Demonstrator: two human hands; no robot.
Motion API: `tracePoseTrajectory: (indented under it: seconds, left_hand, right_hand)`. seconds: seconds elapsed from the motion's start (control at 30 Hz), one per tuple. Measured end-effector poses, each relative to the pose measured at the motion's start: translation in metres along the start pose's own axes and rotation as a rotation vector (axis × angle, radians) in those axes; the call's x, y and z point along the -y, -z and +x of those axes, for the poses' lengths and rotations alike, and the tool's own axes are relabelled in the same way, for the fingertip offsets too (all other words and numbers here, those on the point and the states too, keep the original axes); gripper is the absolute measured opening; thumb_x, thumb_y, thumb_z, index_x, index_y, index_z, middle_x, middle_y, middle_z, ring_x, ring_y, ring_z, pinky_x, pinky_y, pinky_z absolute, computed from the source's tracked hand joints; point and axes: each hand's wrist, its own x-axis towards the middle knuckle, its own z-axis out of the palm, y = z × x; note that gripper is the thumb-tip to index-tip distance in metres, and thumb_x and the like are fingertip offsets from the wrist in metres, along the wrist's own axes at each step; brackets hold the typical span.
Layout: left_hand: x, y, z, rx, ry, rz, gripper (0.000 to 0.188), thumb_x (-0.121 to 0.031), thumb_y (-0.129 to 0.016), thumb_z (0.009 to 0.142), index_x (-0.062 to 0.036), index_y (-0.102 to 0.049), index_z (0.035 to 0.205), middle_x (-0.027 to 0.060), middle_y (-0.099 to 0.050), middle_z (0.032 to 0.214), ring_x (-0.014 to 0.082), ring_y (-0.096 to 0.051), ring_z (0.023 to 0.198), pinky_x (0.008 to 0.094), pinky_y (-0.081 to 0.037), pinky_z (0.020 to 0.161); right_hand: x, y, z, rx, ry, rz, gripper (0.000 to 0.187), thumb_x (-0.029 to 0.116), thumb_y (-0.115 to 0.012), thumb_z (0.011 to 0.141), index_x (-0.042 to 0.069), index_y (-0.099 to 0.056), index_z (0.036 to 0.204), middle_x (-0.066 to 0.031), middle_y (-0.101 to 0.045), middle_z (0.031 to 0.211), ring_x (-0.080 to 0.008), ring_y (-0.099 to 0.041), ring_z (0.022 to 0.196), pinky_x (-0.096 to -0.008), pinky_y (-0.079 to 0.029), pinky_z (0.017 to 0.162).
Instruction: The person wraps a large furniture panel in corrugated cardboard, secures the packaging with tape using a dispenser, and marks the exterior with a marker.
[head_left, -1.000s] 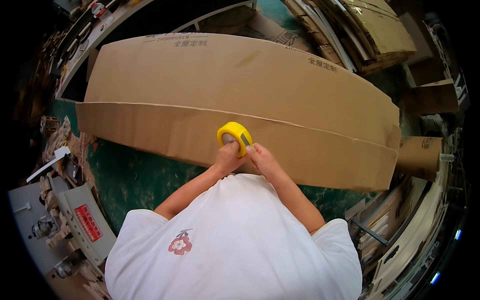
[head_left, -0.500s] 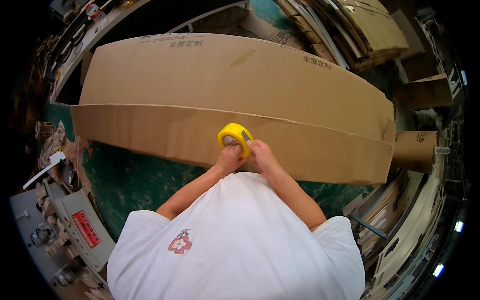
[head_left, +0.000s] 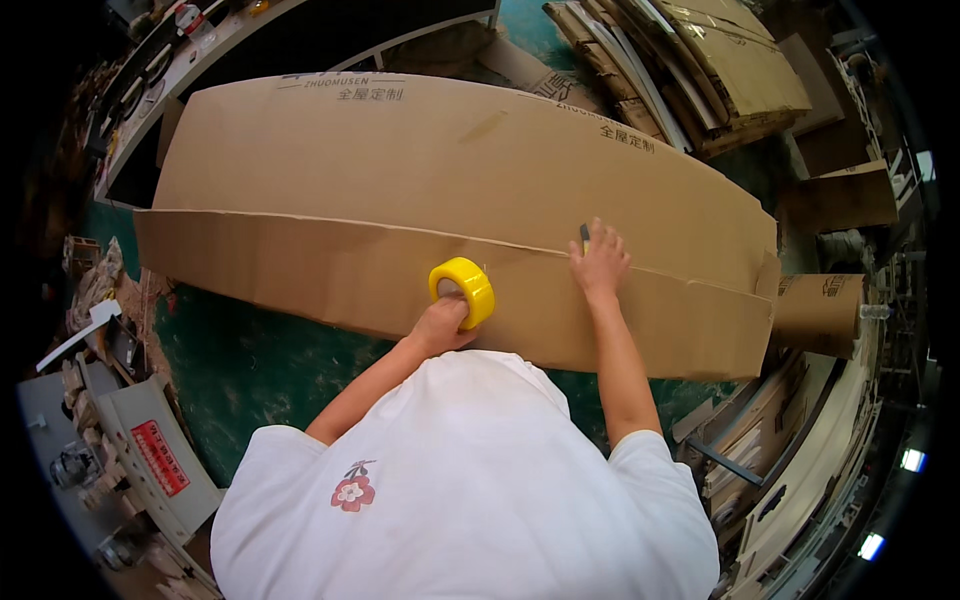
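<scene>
In front of me lies a long brown cardboard box (head_left: pixel 330 165) with a raised seam running along its length. My left hand (head_left: pixel 440 326) has its fingers through the core of a yellow roll of packing tape (head_left: pixel 480 293), held upright against the box's near side. To the right, my right hand (head_left: pixel 602 262) is over the seam with its fingers bent. A small dark grey piece with a yellowish edge (head_left: pixel 585 236) pokes out between its thumb and fingers; the rest is hidden by the hand. Hand and tape are well apart.
Bundled boards and cardboard (head_left: pixel 735 70) are stacked at the far right. A white-edged bench (head_left: pixel 150 130) with a bottle stands at the far left. A grey machine (head_left: pixel 160 455) is at the near left, and more boards (head_left: pixel 760 450) lean at the right. Green floor (head_left: pixel 250 350) shows below the box.
My right hand has left the tape roll and moved right and away from me over the box seam, carrying the small grey piece. The left hand and roll have shifted slightly left and nearer.
</scene>
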Motion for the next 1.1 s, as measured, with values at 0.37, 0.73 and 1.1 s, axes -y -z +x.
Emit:
tracePoseTrajectory:
  seconds: [0.37,0.73,1.1]
  left_hand:
    - [0.008,0.035,0.011,0.093,0.157,-0.381,0.033,-0.014,-0.073,0.069,-0.0026,-0.058,0.096,0.0146,-0.060,0.088,0.0328,-0.062,0.083,0.0371,-0.050,0.073]
    - [-0.026,0.016,0.054,-0.254,0.748,-0.605,0.035,-0.033,-0.074,0.088,-0.0012,-0.066,0.100,0.0041,-0.067,0.075,0.0110,-0.062,0.067,0.0284,-0.049,0.062]
    - [-0.040,-0.017,0.086,-0.261,0.718,-1.025,0.037,-0.014,-0.066,0.095,0.0001,-0.056,0.128,0.0063,-0.066,0.115,0.0143,-0.061,0.107,0.0304,-0.048,0.095]
  right_hand:
    - [0.110,0.060,0.027,0.759,0.896,0.747,0.024,0.001,-0.070,0.077,0.005,-0.069,0.101,-0.0120,-0.068,0.101,-0.0285,-0.066,0.095,-0.0369,-0.054,0.082]
    - [0.088,0.052,0.177,0.069,0.582,0.772,0.007,0.004,-0.063,0.078,0.004,-0.069,0.082,-0.0150,-0.068,0.083,-0.0331,-0.066,0.081,-0.0412,-0.052,0.071]
    - [0.102,-0.036,0.459,0.011,0.317,0.412,0.012,0.007,-0.061,0.080,0.012,-0.072,0.083,-0.0137,-0.070,0.093,-0.0340,-0.066,0.095,-0.0454,-0.054,0.079]
